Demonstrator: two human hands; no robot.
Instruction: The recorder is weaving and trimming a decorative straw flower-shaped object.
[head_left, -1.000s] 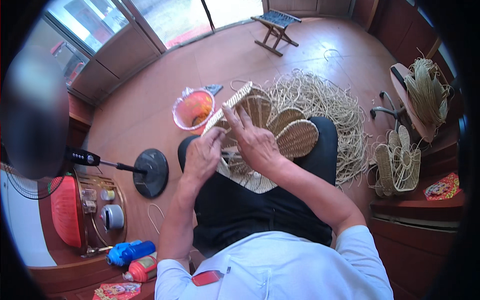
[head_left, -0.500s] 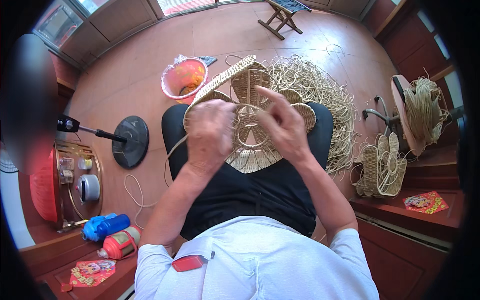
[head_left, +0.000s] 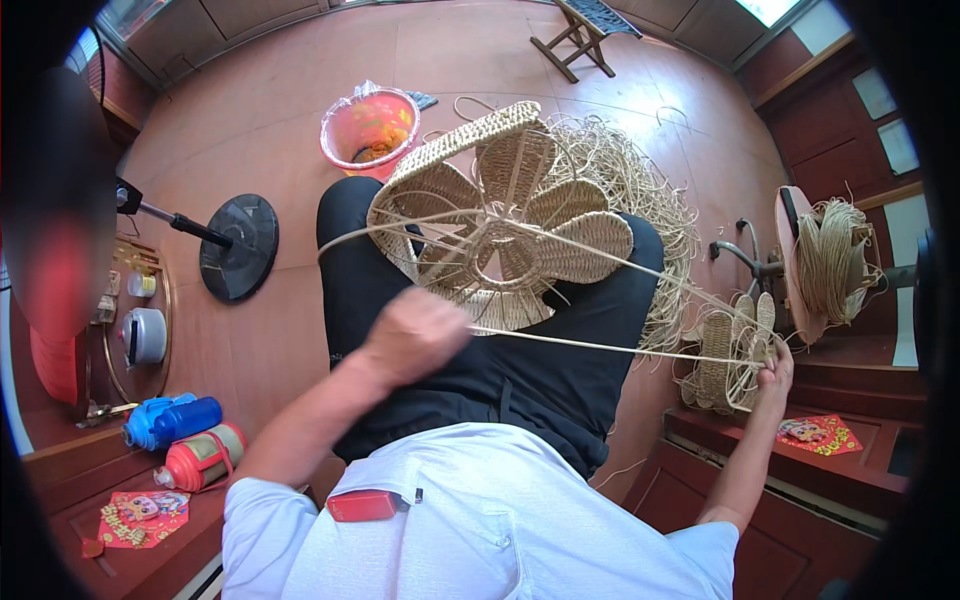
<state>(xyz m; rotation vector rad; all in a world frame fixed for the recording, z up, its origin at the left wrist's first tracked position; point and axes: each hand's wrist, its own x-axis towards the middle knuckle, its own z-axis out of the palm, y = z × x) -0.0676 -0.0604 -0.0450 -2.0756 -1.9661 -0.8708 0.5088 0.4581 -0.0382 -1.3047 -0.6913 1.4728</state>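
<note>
A woven straw-coloured basket [head_left: 590, 246] with petal-shaped panels around a central ring rests across my thighs, its open side facing up. My right hand [head_left: 774, 366] is stretched far out to the right, its fingers closed on a thin cord [head_left: 610, 347]. One taut length of this cord runs up to the basket's centre; another runs across my lap to my left hand. My left hand [head_left: 418, 336], slightly blurred, is a closed fist around the cord just below the basket's lower left. A loose strand loops out left of the basket over my thigh.
A heap of loose cord [head_left: 640, 190] lies behind the basket to the right. A red bucket [head_left: 338, 150] stands beyond it, a folding stool [head_left: 590, 40] further off. At right are a round seat with coiled cord [head_left: 838, 260] and a second woven piece [head_left: 714, 360]; at left, a black stand base [head_left: 238, 255].
My right hand has swung far out to the right, drawing the cord taut. My left hand has dropped from the basket toward my lap, uncovering the panels.
</note>
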